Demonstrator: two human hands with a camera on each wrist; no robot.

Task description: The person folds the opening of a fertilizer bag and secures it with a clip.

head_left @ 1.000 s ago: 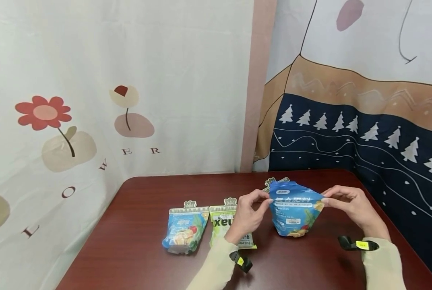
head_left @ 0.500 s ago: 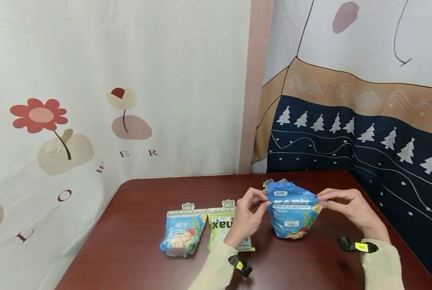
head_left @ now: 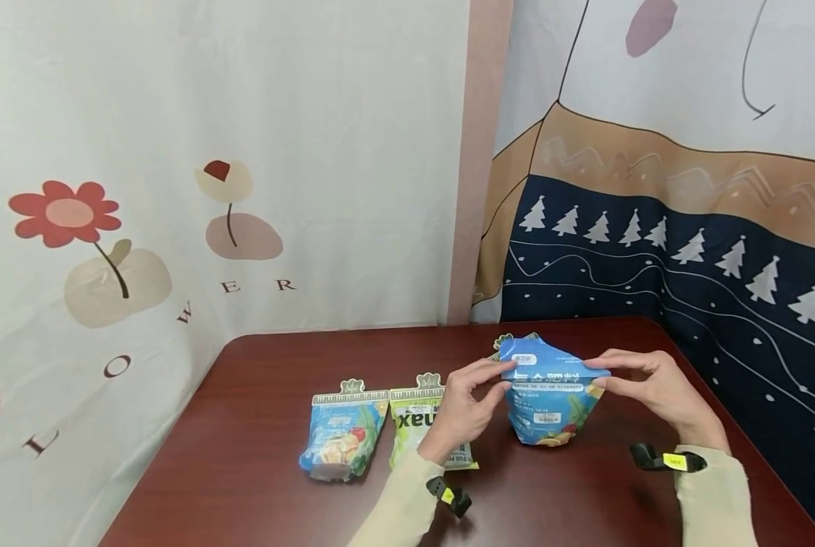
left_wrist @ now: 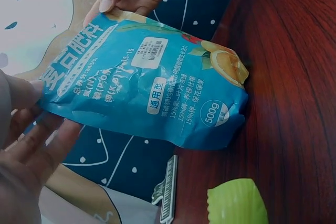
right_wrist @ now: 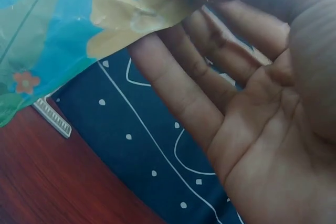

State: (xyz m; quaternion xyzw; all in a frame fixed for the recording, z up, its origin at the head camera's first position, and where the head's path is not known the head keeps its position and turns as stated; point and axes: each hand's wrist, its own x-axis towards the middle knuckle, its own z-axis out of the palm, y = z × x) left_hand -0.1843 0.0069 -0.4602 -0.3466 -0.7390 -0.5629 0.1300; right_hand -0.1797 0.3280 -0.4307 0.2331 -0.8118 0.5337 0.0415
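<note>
A blue fertilizer pouch [head_left: 551,406] stands at the right of the table, its upper part bent over along a crease. My left hand [head_left: 467,410] pinches the pouch's left upper edge between thumb and fingers. At the opposite corner my right hand [head_left: 660,391] grips the edge the same way. In the left wrist view the printed face of the pouch [left_wrist: 157,82] shows a 500g mark. Partly hidden behind the pouch lies a bag clip with a crown-shaped top [head_left: 503,343]. The right wrist view has my right fingers under the pouch's flower-printed edge [right_wrist: 136,17].
Left of my left hand lie a clipped blue pouch [head_left: 342,441] and a clipped green packet [head_left: 410,437], partly covered by that hand and sleeve. The dark red table [head_left: 243,471] meets patterned curtains [head_left: 352,190] at its back and right side.
The pouch's top has been folded further down, so its printed title is now partly lost in the crease. Both hands keep hold of the edges and have shifted slightly.
</note>
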